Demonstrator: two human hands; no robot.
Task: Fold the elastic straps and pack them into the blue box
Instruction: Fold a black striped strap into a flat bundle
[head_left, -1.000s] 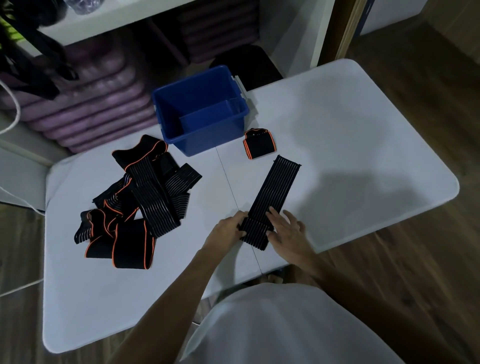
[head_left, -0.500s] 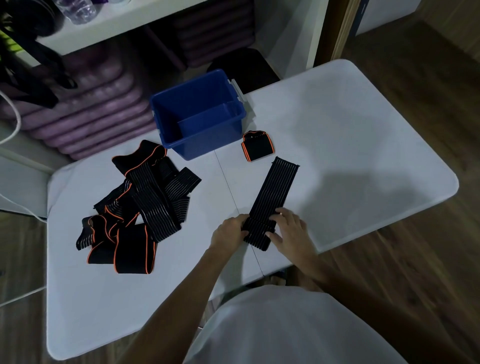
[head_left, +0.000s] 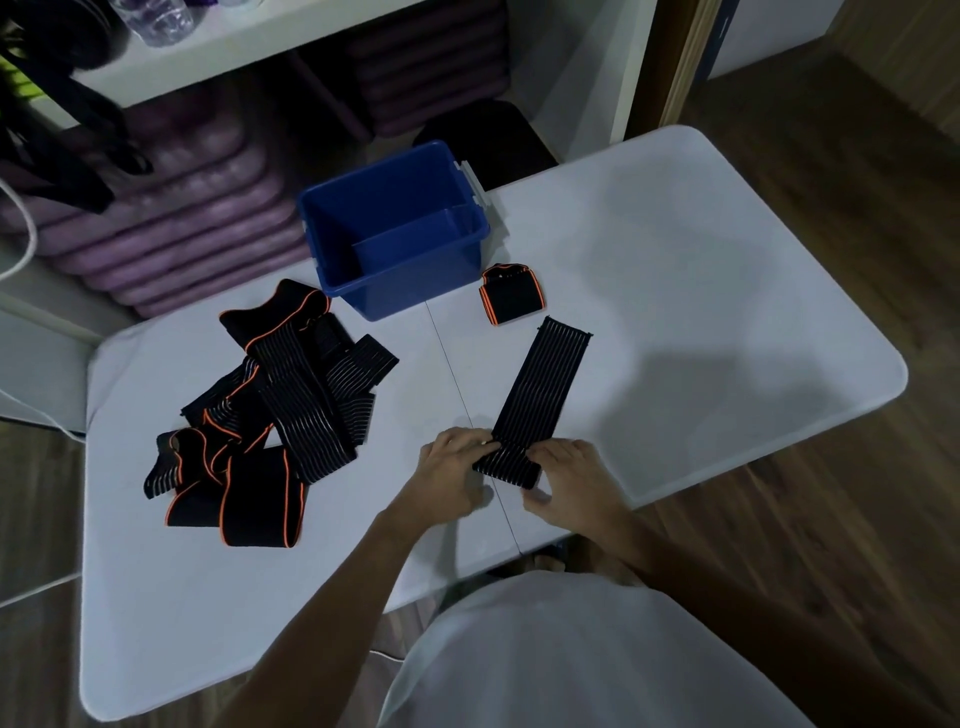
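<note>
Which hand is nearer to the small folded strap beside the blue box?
The right hand. The folded strap lies beyond it, slightly to its left. The left hand sits further left, on the other side of the flat strap both hands hold.

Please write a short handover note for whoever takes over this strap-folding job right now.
Left hand and right hand: both grip the near end of the flat strap, which is partly rolled there; its far end lies stretched toward the blue box.
Done: one folded strap sits on the table beside the box, not in it. No strap is visible inside the box.
Left: finish this roll, fold the pile of straps on the left, pack everything.
</note>
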